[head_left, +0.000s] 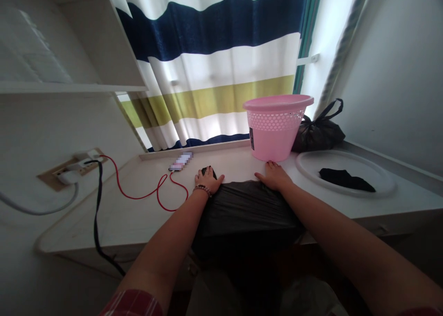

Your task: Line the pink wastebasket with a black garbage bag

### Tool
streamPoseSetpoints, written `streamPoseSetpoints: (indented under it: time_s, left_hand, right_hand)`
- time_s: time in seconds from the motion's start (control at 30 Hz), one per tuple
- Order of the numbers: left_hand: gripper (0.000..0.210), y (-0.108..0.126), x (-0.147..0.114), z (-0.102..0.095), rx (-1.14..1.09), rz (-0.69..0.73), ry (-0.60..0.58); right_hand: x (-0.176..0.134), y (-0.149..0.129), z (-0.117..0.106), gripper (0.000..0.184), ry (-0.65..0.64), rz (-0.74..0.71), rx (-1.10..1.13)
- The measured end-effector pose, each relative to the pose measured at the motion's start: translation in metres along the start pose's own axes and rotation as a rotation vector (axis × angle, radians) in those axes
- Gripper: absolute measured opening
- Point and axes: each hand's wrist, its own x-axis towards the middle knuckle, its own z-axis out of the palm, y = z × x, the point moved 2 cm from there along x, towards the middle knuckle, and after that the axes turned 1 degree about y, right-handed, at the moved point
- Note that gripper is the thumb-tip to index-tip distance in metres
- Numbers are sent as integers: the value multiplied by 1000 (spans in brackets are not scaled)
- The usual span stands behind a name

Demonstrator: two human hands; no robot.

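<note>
A black plastic bag [249, 207] is spread flat on the white desk, and its near part hangs over the front edge. At the bag's far left corner my left hand [208, 181], wearing a bead bracelet, lies palm down with thumb apart. Under its fingers shows a small black piece [210, 171]; whether it belongs to the bag I cannot tell. My right hand [275, 176] rests flat by the far right corner, fingers stretched and thumb out along the bag's edge. Just behind it stands a pink plastic basket [273, 140] with a perforated upper band.
On the right lie a whitish ring [301, 170] with a black folded piece [346, 179] inside, and a tied black bag [320, 131]. A phone [181, 161] on a red cable [138, 198] lies at left, near the wall socket [71, 170]. A striped curtain [214, 67] hangs behind.
</note>
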Motion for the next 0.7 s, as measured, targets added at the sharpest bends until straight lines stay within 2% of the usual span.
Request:
streamPoseSetpoints:
  time_s: [0.33, 0.4, 0.5, 0.57, 0.7]
  left_hand:
    - [102, 3, 1, -3, -7, 5, -55]
    - [101, 5, -1, -5, -10, 28, -30]
    - [95, 8, -4, -8, 1, 95, 68]
    - [94, 8, -4, -8, 8, 122, 107]
    - [99, 6, 1, -4, -10, 77, 46]
  right_hand:
    - [6, 7, 9, 99, -31, -18, -28]
    - [6, 6, 8, 97, -30, -21, -36]
    - [6, 5, 7, 91, -19, -25, -34]
    - [6, 4, 6, 88, 6, -23, -25]
    - [5, 5, 4, 83, 101, 6, -10]
